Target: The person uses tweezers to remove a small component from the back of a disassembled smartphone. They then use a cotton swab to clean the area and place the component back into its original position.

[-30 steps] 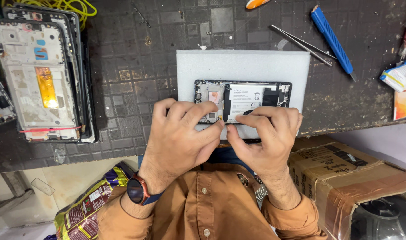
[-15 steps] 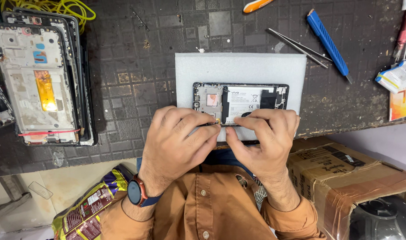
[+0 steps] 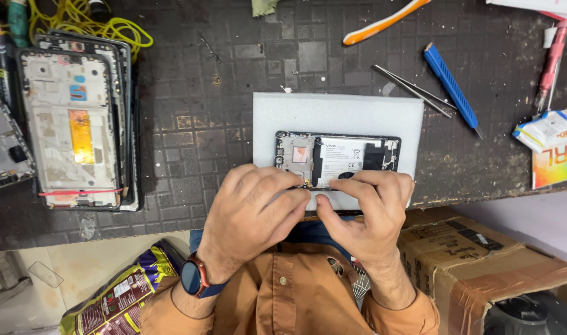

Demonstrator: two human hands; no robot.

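Rubber matting point(image 3: 190, 111), dark and moulded in small raised squares, covers the workbench, scuffed and dusty. On it lies a pale grey foam pad point(image 3: 339, 111), rectangular and matte, with a soft dimpled surface. The opened phone point(image 3: 337, 159) rests flat on this pad, lengthwise left to right, near the bench's near edge. Its back is off: a thin black frame surrounds a silvery metal shield on the left, a white-labelled battery in the middle and a black block on the right.

The left hand point(image 3: 255, 214) is curled, fingers bent down over the phone's near left edge, a dark round wristwatch point(image 3: 193, 277) on its wrist. The right hand point(image 3: 367, 211) is likewise curled, fingertips pressing at the phone's near edge by the battery; thumbs of both hands nearly meet. Whether either pinches a small part or tool cannot be told.

At the far left sits a stack of stripped phone frames point(image 3: 72, 127), grey metal with an orange strip. Far right lie slim steel tweezers point(image 3: 413, 91), a blue-handled screwdriver point(image 3: 451, 87) and an orange-and-white toothbrush point(image 3: 385, 22). Yellow cable point(image 3: 103, 25) coils at the far left. A worn brown cardboard box point(image 3: 482, 260) stands near right, a glossy crinkled snack packet point(image 3: 119, 298) near left.
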